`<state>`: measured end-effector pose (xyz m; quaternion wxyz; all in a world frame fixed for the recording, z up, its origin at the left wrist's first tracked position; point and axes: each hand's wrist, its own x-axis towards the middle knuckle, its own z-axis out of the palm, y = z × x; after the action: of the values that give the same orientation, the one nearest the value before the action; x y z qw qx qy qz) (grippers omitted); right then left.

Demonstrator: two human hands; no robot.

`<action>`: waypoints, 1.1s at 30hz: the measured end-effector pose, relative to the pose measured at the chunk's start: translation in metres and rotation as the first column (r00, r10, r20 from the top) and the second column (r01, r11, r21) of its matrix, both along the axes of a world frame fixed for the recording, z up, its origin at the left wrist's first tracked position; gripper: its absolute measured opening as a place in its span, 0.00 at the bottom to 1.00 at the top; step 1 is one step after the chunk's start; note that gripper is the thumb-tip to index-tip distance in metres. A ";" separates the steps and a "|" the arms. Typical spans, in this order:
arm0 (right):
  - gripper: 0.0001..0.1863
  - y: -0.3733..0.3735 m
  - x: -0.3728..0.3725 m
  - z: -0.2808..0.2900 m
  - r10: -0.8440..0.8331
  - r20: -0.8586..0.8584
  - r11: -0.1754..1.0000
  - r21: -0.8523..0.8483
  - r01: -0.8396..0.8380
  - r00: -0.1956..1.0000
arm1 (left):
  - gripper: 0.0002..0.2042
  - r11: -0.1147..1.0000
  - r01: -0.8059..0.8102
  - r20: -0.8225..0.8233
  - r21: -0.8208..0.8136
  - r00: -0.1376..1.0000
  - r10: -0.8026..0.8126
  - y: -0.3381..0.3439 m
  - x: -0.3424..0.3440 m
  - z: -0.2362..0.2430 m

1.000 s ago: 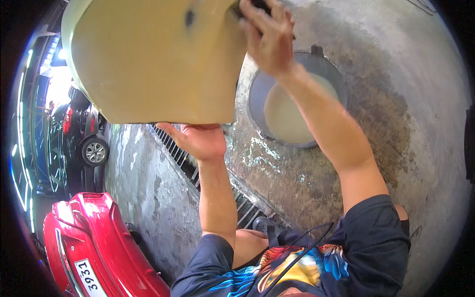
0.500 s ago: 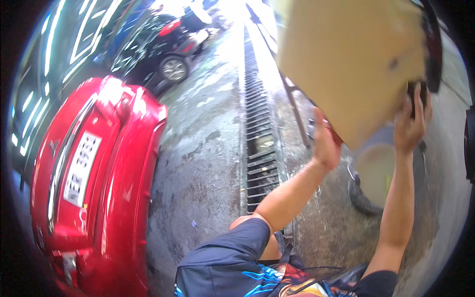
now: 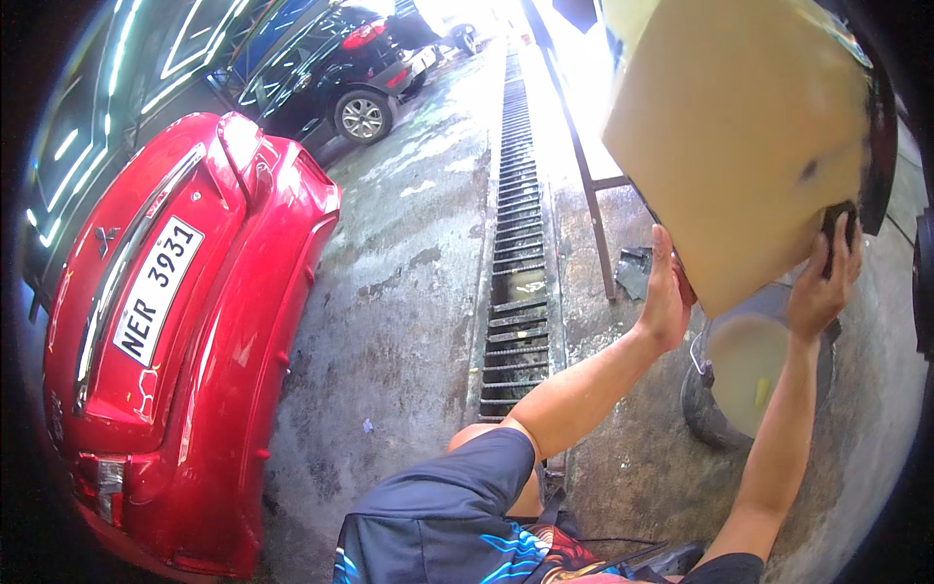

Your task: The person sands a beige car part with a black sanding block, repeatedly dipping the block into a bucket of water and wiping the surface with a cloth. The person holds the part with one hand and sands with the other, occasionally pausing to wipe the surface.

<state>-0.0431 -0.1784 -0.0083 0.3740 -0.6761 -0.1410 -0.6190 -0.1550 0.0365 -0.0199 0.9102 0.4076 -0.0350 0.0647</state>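
A large tan panel (image 3: pixel 730 146) with a dark smudge tilts in front of me at the upper right. My left hand (image 3: pixel 665 300) grips its lower left edge, palm against the rim; the thumb is mostly hidden. At the panel's lower right edge, my right hand (image 3: pixel 825 277) holds a small black block-shaped pad (image 3: pixel 835 226) against the surface. Below the panel and between my arms, a dark bucket (image 3: pixel 702 414) holds cloudy liquid, with something yellowish in it.
On the left stands a red car rear end (image 3: pixel 209 360). A slotted floor drain (image 3: pixel 518 209) runs along the wet concrete (image 3: pixel 399 282). Further back is a black car (image 3: pixel 336 83). A dark metal stand leg (image 3: pixel 593 219) rises near the panel.
My view has shifted slightly, so the panel and both hands now appear further right and the picture is sharper. The right hand still presses the pad at the panel's edge.
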 end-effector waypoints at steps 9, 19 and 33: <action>0.23 -0.005 -0.012 0.005 -0.020 0.124 0.999 -0.043 0.026 0.992 | 0.40 1.000 -0.011 0.108 0.015 0.994 0.009 0.010 0.007 -0.011; 0.23 -0.001 -0.014 0.002 0.018 0.129 0.999 -0.039 -0.013 0.992 | 0.38 0.995 -0.097 -0.010 -0.021 0.995 0.096 -0.005 -0.004 0.020; 0.26 0.034 -0.044 -0.013 0.003 0.065 1.000 0.001 -0.003 0.998 | 0.40 1.000 -0.026 0.018 0.005 0.999 0.026 0.008 0.001 0.014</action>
<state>-0.0867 -0.1446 -0.0217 0.3705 -0.6551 -0.1540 -0.6402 -0.1538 0.0442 -0.0059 0.9078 0.4100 -0.0383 0.0802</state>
